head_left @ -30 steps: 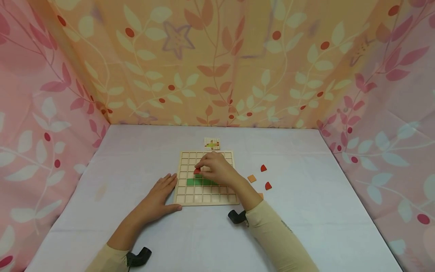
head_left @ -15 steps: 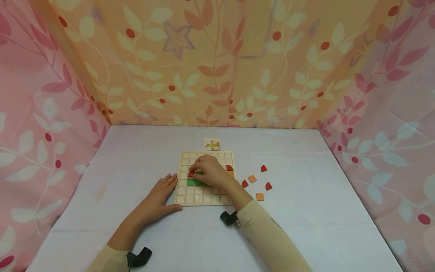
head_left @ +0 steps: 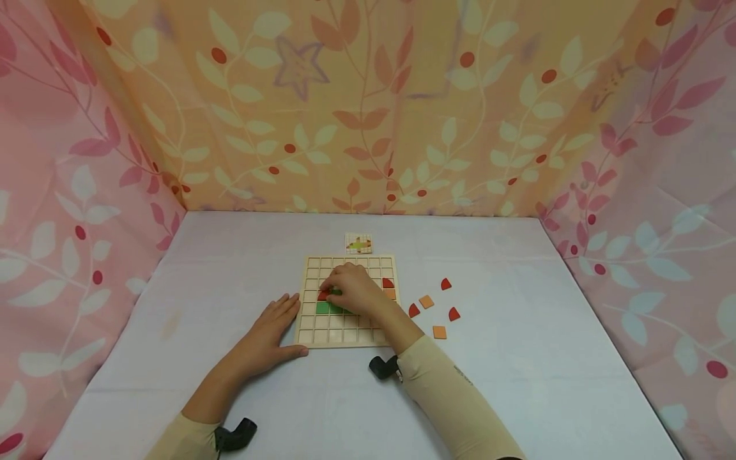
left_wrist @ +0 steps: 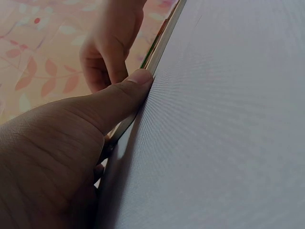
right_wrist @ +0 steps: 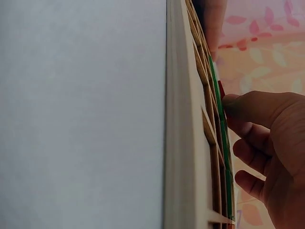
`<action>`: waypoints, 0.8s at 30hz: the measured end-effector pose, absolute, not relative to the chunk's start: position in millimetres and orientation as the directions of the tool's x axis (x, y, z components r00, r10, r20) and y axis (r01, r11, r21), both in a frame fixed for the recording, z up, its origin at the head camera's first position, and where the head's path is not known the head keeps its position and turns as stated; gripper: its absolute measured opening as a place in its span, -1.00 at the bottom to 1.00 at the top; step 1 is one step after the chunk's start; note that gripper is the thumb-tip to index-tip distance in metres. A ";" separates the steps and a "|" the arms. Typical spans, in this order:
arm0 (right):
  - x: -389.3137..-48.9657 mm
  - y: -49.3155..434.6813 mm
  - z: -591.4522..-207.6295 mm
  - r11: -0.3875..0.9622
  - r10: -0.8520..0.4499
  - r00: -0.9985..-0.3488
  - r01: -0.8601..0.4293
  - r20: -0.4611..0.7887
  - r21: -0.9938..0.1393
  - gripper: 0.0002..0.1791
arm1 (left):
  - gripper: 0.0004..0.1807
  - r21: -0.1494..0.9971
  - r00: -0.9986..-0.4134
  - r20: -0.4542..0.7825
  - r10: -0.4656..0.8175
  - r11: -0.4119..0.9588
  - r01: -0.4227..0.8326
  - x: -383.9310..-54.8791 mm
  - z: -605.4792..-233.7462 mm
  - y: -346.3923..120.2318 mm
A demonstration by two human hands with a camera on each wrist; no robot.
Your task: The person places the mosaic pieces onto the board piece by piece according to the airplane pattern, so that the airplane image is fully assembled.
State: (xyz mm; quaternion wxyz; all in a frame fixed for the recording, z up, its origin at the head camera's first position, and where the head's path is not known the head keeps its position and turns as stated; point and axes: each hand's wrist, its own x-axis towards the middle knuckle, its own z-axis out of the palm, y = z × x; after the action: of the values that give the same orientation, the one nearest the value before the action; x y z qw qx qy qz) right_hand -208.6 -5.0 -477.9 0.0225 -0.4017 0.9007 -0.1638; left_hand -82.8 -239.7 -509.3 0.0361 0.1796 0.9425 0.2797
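Observation:
A wooden grid board (head_left: 333, 336) lies flat on the white table, with a row of green square tiles (head_left: 323, 308) set in its cells. My right hand (head_left: 355, 291) is over the board and pinches a red quarter-round piece (head_left: 323, 296) between thumb and fingers, just above the row's left end. In the right wrist view the red piece (right_wrist: 221, 89) stands tilted against the grid. My left hand (head_left: 266, 337) rests at the board's left edge, fingers extended and thumb near the front corner. Another red piece (head_left: 388, 283) and an orange square (head_left: 390, 294) sit in the board's right column.
Loose red quarter-rounds (head_left: 446, 283) and orange square tiles (head_left: 439, 332) lie right of the board. A small pattern card (head_left: 359, 243) lies behind it. Floral cloth (head_left: 368, 128) closes off the back and both sides.
My right hand has moved left and slightly down with the red piece, bringing it to a cell above the green row's left end. My left hand stays put.

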 end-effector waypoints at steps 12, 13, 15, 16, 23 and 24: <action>-208.4 -6.9 -475.1 0.628 -0.737 -0.675 -0.705 0.040 -0.331 -0.76 | 0.17 0.542 -0.927 0.048 0.373 0.770 0.338 -82.9 -510.5 -241.0; -208.6 -6.7 -474.6 0.627 -0.738 -0.674 -0.705 0.037 -0.331 -0.76 | 0.17 0.543 -0.927 0.047 0.372 0.770 0.336 -83.0 -510.6 -240.9; -209.3 -6.4 -474.1 0.627 -0.741 -0.671 -0.708 0.032 -0.325 -0.75 | 0.17 0.543 -0.928 0.044 0.370 0.771 0.333 -83.4 -510.9 -240.8; -209.7 -6.4 -474.1 0.627 -0.742 -0.669 -0.710 0.031 -0.322 -0.75 | 0.17 0.543 -0.928 0.042 0.369 0.772 0.332 -83.6 -511.1 -240.8; -211.7 -5.1 -474.1 0.618 -0.751 -0.660 -0.718 0.032 -0.320 -0.75 | 0.17 0.543 -0.929 0.038 0.367 0.773 0.328 -83.5 -511.3 -240.7; -211.6 -4.7 -473.8 0.616 -0.752 -0.658 -0.720 0.033 -0.321 -0.75 | 0.17 0.542 -0.929 0.040 0.368 0.773 0.329 -83.3 -511.1 -240.7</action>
State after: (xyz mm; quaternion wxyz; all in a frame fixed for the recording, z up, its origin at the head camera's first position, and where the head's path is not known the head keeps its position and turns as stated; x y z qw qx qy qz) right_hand -211.6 -4.7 -473.8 0.0522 -0.4100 0.8973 -0.1549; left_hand -83.3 -240.7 -511.1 0.0342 0.1853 0.9410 0.2812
